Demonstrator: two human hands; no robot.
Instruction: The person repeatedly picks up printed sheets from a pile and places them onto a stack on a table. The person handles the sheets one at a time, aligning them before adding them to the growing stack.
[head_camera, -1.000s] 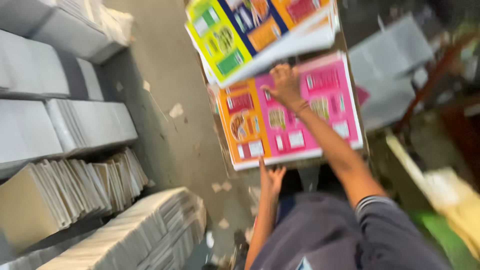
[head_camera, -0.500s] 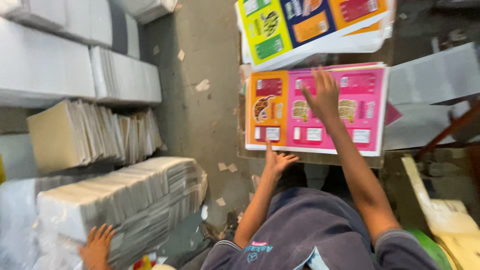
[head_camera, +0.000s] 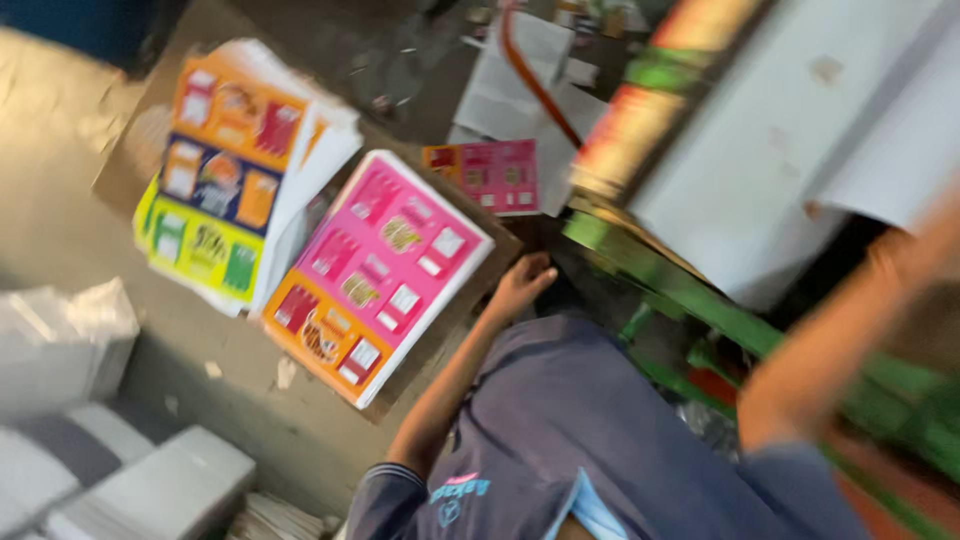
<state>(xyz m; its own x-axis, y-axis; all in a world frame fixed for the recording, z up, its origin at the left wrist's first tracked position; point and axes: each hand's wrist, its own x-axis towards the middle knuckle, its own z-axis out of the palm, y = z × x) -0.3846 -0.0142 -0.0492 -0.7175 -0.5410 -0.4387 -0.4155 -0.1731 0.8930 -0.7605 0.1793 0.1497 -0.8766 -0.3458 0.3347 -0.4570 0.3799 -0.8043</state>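
While the view is blurred by head motion, the main positions can be recorded. The left hand (head_camera: 520, 285) rests at the centre of the view, just beside the 3 o'clock corner of the pink-and-orange stack of printed sheets (head_camera: 380, 270), near it but not on it. Its fingers lie together, loosely bent, and are clamped on nothing. The right hand (head_camera: 925, 240) is raised at 3 o'clock toward the large white sheets (head_camera: 760, 170). It is too smeared to tell whether its fingers are apart or closed, or whether they touch the paper.

The pink-and-orange stack lies flat on a brown board (head_camera: 440, 350), squared up, with its long edge running from 11 to 5 o'clock. A second stack with orange, blue and yellow-green panels (head_camera: 240, 170) sits at 10 o'clock, its upper sheets fanned and slipping. A loose pink sheet (head_camera: 490, 175) lies at 12 o'clock. A green frame (head_camera: 680, 290) crosses at 4 o'clock, and white paper bundles (head_camera: 150, 480) lie at 8 o'clock.

Assessment: the work appears to be between sheets, with neither hand confirmed on printed stock. Any further sheet laid on the pink-and-orange stack would need its corners matched to the pile, with the left hand steadying the near corner.
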